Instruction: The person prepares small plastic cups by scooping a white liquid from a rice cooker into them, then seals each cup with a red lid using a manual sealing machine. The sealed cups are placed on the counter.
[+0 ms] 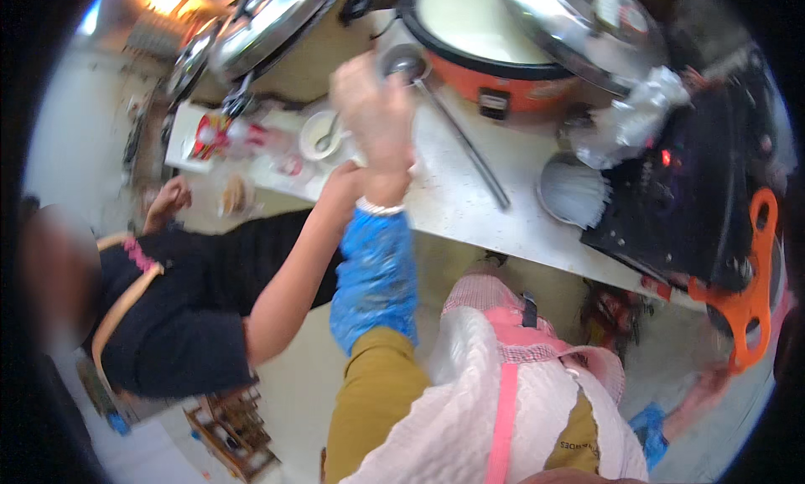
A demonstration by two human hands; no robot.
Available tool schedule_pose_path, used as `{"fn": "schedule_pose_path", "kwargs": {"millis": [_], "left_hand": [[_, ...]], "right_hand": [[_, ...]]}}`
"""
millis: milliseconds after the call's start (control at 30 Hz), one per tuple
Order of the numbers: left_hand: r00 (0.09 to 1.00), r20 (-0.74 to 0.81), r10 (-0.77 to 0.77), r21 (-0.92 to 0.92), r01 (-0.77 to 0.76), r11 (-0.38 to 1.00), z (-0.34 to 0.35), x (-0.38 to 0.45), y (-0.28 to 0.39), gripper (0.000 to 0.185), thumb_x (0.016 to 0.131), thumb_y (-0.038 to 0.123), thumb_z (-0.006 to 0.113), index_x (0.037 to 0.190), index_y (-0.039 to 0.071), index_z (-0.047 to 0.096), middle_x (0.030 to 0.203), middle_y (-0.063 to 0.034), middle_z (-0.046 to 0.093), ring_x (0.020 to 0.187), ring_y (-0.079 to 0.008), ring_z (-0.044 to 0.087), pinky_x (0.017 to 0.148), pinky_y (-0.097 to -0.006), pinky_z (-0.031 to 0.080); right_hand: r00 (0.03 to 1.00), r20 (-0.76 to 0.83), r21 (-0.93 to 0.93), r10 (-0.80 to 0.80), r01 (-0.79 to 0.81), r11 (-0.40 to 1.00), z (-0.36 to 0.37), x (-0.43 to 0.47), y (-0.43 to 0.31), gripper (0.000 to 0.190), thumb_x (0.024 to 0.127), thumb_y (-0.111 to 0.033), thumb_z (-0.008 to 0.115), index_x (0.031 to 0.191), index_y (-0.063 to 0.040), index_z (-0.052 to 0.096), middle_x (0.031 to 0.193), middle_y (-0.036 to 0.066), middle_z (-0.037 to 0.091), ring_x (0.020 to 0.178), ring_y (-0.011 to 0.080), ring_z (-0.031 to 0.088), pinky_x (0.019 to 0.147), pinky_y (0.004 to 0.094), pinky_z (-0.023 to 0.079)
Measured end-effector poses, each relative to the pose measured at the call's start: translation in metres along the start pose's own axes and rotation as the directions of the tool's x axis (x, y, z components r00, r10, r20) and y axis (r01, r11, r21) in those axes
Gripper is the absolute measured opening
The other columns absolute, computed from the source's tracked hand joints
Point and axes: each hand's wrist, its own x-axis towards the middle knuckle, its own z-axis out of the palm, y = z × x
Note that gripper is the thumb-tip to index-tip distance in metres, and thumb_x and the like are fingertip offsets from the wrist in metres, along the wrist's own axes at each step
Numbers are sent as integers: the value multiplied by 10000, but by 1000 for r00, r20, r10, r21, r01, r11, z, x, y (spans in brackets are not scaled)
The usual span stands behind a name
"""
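Note:
My left hand (377, 119), in a blue sleeve cover with a pale bead bracelet at the wrist, reaches over the white worktop (440, 214). It is blurred, beside the bowl of a metal ladle (405, 64); whether it grips anything is unclear. The ladle's long handle slants over the worktop towards me. A co-worker's hand (346, 181) meets or overlaps my left wrist from the left. At the lower right, my right hand (707, 386) reaches the lower end of an orange slotted piece (758, 283); its fingers are hard to make out.
An orange electric pot (503, 85) holds pale liquid, with a metal lid (585, 31) tilted over it. A black appliance (679, 188) with a red light stands at right, beside a round container (566, 192). A white bowl with a spoon (321, 135) sits at left. The co-worker (188, 295) stands close.

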Motion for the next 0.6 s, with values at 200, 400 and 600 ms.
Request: {"fn": "schedule_pose_path", "kwargs": {"millis": [200, 400, 600], "left_hand": [[971, 52, -233, 1, 233, 972, -40, -9, -33, 552, 941, 286, 636, 1332, -90, 534, 1366, -273, 542, 1250, -379, 524, 1091, -442, 378], [982, 122, -147, -174, 167, 971, -24, -13, 45, 490, 982, 222, 601, 1374, -52, 496, 1407, -198, 522, 1309, -323, 496, 1116, -410, 364], [987, 161, 2, -325, 51, 944, -29, -38, 97, 437, 975, 145, 613, 1370, -17, 521, 1411, -161, 532, 1304, -278, 515, 1101, -368, 389]], "right_hand": [[869, 184, 435, 459, -491, 755, 107, -15, 64, 282, 997, -197, 586, 1199, -6, 632, 969, 75, 685, 687, 157, 626, 600, 321, 530], [965, 152, 950, 215, -203, 239, 159, 74, 145, 270, 972, -163, 614, 1229, -80, 615, 1108, 75, 684, 903, 224, 666, 811, 437, 546], [989, 141, 975, 53, -147, 165, 183, 97, 150, 67, 977, -162, 612, 1013, -121, 650, 939, 3, 671, 784, 182, 623, 748, 397, 522]]}}
